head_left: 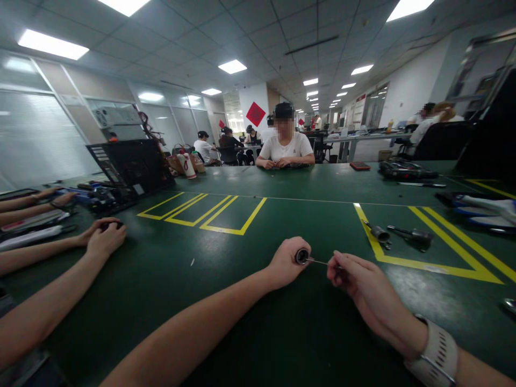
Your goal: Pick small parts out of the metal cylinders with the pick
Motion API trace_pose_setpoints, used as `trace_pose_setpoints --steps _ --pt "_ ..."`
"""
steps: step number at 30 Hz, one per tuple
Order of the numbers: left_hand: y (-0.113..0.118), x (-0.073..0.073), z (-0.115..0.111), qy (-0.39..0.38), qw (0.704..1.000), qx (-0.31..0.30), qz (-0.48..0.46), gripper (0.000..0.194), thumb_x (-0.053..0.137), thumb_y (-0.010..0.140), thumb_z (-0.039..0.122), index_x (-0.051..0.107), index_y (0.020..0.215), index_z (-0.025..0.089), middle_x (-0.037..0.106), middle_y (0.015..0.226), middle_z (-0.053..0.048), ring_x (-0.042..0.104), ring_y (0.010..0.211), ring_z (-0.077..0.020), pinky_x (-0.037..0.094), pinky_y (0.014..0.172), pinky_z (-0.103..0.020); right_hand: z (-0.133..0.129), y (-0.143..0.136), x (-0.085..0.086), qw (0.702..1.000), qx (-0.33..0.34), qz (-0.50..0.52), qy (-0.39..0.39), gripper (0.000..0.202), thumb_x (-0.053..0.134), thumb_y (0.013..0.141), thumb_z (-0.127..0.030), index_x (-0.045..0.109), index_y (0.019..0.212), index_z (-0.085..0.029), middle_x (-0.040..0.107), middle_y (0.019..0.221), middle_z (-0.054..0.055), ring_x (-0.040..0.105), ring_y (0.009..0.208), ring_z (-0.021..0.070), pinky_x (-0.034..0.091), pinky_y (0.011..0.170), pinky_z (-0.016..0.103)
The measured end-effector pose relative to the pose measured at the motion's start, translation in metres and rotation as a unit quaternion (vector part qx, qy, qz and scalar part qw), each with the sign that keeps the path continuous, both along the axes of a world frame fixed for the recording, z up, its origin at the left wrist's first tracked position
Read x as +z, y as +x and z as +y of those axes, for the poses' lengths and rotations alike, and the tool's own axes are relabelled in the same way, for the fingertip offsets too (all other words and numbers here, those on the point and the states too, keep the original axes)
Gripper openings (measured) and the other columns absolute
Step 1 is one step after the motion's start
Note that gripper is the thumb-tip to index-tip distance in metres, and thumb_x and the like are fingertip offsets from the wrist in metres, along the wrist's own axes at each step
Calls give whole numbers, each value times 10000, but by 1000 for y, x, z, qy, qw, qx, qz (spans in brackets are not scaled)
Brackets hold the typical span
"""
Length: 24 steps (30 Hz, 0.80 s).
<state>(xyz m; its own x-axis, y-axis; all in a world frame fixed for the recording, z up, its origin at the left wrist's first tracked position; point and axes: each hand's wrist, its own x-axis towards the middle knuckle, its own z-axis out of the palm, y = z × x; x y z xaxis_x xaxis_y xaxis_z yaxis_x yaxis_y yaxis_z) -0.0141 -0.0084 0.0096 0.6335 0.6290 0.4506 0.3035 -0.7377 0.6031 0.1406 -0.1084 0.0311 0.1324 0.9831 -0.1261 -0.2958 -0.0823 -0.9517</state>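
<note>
My left hand (287,264) is wrapped round a dark cylindrical part (301,257), whose round open end faces me. My right hand (363,285), with a pale watch strap at the wrist, pinches a thin metal rod (319,262). The rod's far end reaches the rim of the cylindrical part; whether it goes into something there I cannot tell. To the right, inside a yellow tape outline (427,267), lie a metal cylinder (379,233) and a second metal piece with a shaft (415,235). Small bits lie beside them.
More yellow tape outlines (221,230) mark the green table (193,306). At left, a co-worker's hands (105,236) hold a dark part. Tools (484,210) lie at the right edge, with a dark open case (407,170) behind. A person (288,148) sits across the table.
</note>
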Motion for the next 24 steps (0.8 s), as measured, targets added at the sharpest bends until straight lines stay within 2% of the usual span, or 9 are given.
trace_pose_setpoints --steps 4,7,16,20,24 --pt "1 1 0 -30 999 7 -19 162 628 724 226 491 673 157 484 684 19 459 654 -116 375 628 -238 0 0 1 999 -2 50 -21 290 704 662 -452 656 629 -167 606 612 18 486 590 135 385 573 274" --pt "1 2 0 -54 997 6 -48 179 636 721 242 488 675 153 477 683 22 456 646 -111 378 627 -237 -1 2 0 998 -3 57 -12 267 681 702 -436 664 654 -174 612 641 17 491 613 137 392 592 277" --pt "0 0 1 -89 993 -4 -74 175 647 715 250 502 709 152 487 696 25 462 647 -107 395 634 -236 -3 2 -1 996 -16 -63 64 289 591 786 -462 653 710 -191 605 677 18 511 690 174 381 653 325" --pt "0 -2 0 -98 992 -12 -81 176 644 726 265 510 728 151 488 703 28 457 636 -100 392 630 -232 -3 0 -1 994 -16 -73 73 276 581 795 -460 648 733 -199 603 705 15 518 719 182 384 680 337" --pt "0 -3 1 -90 993 14 -70 168 650 719 253 514 722 154 491 712 28 460 648 -104 388 634 -236 -2 1 -1 995 -27 -66 76 281 595 781 -463 651 722 -193 604 707 23 515 709 183 387 672 338"
